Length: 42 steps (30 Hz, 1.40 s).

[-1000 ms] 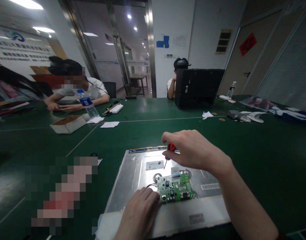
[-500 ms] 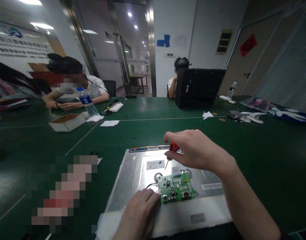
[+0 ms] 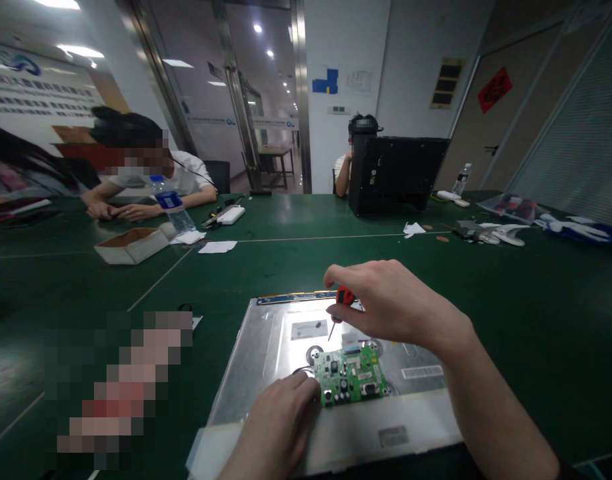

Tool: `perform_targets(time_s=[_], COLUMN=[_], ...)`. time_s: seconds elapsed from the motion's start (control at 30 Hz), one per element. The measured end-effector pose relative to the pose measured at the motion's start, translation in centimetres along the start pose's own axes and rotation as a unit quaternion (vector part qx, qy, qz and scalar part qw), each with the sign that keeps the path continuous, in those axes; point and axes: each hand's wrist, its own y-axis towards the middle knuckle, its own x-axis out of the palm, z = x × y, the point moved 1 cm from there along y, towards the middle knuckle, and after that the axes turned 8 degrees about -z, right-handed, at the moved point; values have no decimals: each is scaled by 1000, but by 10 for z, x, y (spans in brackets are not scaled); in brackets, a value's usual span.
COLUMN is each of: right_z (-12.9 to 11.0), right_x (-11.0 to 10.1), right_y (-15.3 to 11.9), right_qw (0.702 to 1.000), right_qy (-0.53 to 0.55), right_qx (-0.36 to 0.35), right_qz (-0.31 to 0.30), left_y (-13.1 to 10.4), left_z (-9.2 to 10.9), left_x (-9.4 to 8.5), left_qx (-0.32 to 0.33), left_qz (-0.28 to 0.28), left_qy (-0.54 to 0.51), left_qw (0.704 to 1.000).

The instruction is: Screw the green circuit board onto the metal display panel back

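Observation:
A flat silver metal panel [image 3: 266,360] lies on the green table in front of me, with a green circuit board [image 3: 353,377] on it. My right hand [image 3: 381,297] is closed on a red and black screwdriver [image 3: 344,297] above the panel. The thin shaft points down toward the area behind the board, its tip apart from the board. My left hand [image 3: 289,407] rests at the board's left edge beside dark cables, fingers curled together; what they grip, if anything, is hidden.
Beyond the panel stand a black monitor-like case [image 3: 399,173], an open white box [image 3: 133,245] and a water bottle [image 3: 172,203]. White gloves [image 3: 503,233] lie at the right. People sit at the far side and far left.
My left hand has shifted very slightly at the board's left edge. The right hand keeps its hold on the screwdriver, almost unmoved.

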Motion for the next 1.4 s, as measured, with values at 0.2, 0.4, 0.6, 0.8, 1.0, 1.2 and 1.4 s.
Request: perform_targets(time_s=[0.2,0.4,0.6,0.8,1.0,1.2,1.4], right_z=[-2,-3,-3,-8,-14,-19,-23], right_x=[2,5,4,4,1,0,0], right_y=[0,2,1,-2,-4,-6,-8], right_qw=[1000,1000,1000,998,997,995,991], right_qy=[10,15,20,37,45,58,66], right_qx=[-11,-24,-22,-40,-51,-63,-79], right_qz=[-6,-10,-10,-27,-42,-51,-79], left_y=[-3,-5,-7,-6,-5,-8,-8], left_z=[-3,0,2,1,-1,3,4], left_x=[5,12,7,13,15,9,7], left_qx=[11,7,6,0,6,-4,-6], left_qz=[19,32,16,20,31,9,1], left_qy=[-36,-11,-1,26,23,1,-8], left_qw=[999,999,1000,999,999,1000,1000])
